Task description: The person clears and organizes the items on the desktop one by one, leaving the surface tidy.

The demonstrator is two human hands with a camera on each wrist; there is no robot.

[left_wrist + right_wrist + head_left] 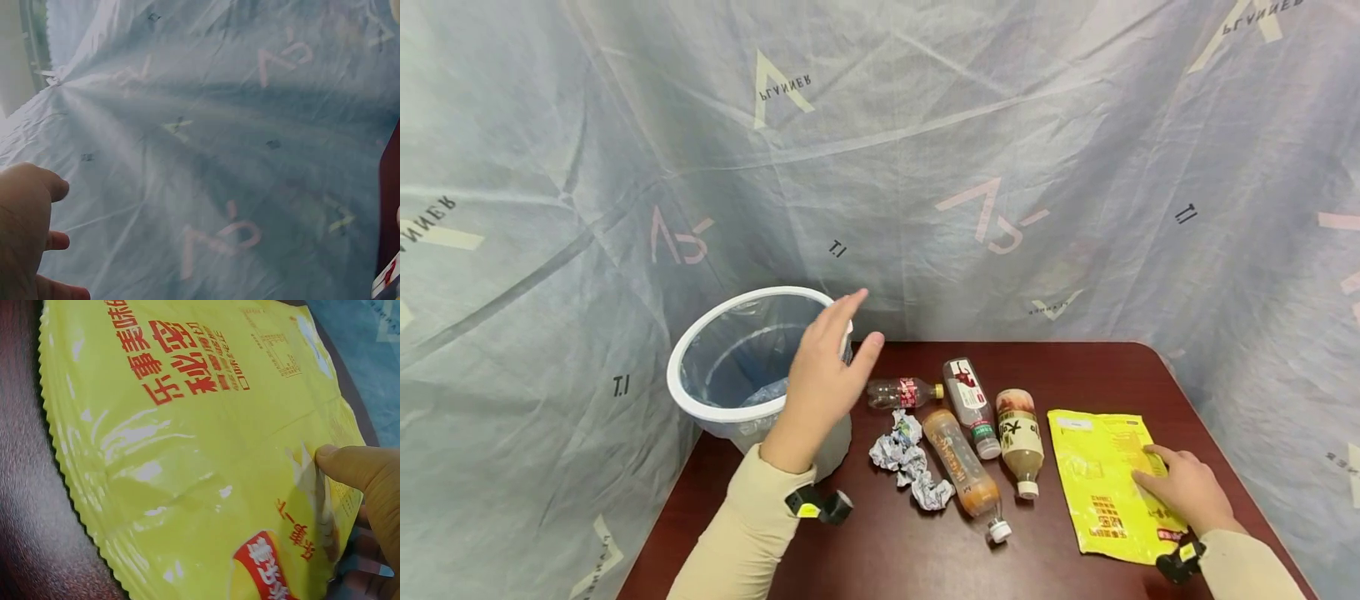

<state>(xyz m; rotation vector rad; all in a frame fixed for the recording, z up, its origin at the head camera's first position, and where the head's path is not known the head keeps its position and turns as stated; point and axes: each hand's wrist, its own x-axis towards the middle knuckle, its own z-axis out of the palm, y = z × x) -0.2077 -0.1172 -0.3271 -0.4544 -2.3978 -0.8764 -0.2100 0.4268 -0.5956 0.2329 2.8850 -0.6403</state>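
My right hand (1187,487) grips the right edge of a flat yellow chip bag (1090,467) at the right of the table. In the right wrist view its thumb (347,464) lies on the printed face and the other fingers curl at the bag's edge, partly hidden. My left hand (826,371) is raised in front of the right rim of a white-rimmed trash bin (715,408), fingers spread and holding nothing. The left wrist view catches only part of that hand (25,231) before the cloth.
Between the bin and bag lie crumpled paper (913,462), a small red-labelled bottle (902,392), a clear bottle (970,400), an orange-labelled bottle (958,462) and a cream-labelled bottle (1018,437). They rest on a dark red table (865,550). Grey printed cloth (887,208) hangs behind.
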